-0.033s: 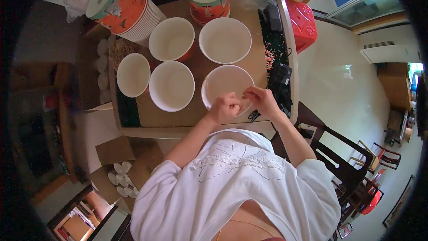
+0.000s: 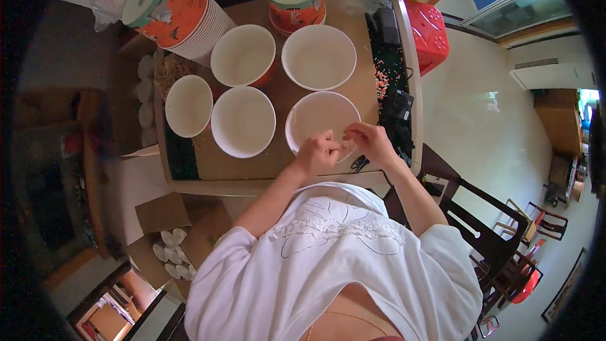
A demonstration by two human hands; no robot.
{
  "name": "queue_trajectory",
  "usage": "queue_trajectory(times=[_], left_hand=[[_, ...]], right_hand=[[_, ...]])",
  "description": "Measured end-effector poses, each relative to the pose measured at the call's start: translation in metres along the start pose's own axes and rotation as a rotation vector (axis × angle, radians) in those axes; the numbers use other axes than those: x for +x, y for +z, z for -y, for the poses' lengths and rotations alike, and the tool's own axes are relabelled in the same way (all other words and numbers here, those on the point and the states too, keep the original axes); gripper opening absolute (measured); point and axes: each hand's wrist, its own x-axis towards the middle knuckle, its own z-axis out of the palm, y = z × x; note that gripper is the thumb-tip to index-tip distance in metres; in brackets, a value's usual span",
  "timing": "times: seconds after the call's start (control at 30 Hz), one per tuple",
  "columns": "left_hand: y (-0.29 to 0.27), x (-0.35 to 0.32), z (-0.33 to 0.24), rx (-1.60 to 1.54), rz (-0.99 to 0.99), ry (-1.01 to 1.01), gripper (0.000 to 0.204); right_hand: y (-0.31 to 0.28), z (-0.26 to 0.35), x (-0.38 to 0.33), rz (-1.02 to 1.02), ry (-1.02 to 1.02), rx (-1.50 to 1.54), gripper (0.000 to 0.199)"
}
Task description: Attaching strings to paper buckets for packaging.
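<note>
Brown-topped bench (image 2: 268, 167) bears a tall stack of red-and-teal paper tubs (image 2: 183, 22) at its far left and, nearer, five open, round, white-lined paper buckets (image 2: 243, 121) showing bare pale insides. Above the near rim of the nearest right bucket (image 2: 319, 113), the left hand (image 2: 320, 151) and right hand (image 2: 369, 142) hover close but apart, fingers curled; whether they pinch anything, I cannot tell.

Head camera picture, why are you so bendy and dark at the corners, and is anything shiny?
Head view: the fisheye lens bends straight edges and leaves the corners dark; head view: a bright glare patch shines on the pale floor; head view: the white paper tubs look fairly sharp.
</note>
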Motion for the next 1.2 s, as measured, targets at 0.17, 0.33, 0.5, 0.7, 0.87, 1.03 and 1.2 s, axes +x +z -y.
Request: queue_trajectory(times=[0.17,0.33,0.5,0.7,0.87,1.03,1.2], left_hand=[[0.001,0.001,-0.023,0.242,-0.12,0.143,0.019],[-0.002,0.0,-0.019,0.004,-0.13,0.07,0.007],[-0.002,-0.002,-0.018,0.281,-0.13,0.169,0.004],[0.007,0.0,-0.023,0.494,-0.139,0.169,0.005],[0.008,0.0,-0.021,0.595,-0.1,0.117,0.01],[0.008,0.002,-0.023,0.23,-0.081,0.085,0.016],[0.004,0.009,-0.004,-0.389,-0.015,-0.372,0.011]], right_hand=[[-0.003,0.0,0.003,0.057,0.006,0.008,0.011],[-0.005,0.005,0.004,0.069,-0.004,-0.035,0.011],[-0.003,0.002,0.004,0.058,0.016,0.036,0.011],[-0.004,0.006,0.007,0.092,0.005,-0.064,0.01],[0.001,0.002,-0.002,0.077,0.037,-0.125,0.011],[0.011,-0.005,-0.015,-0.047,-0.058,-0.072,0.012],[0.017,0.004,-0.026,-0.239,-0.163,-0.36,0.011]])
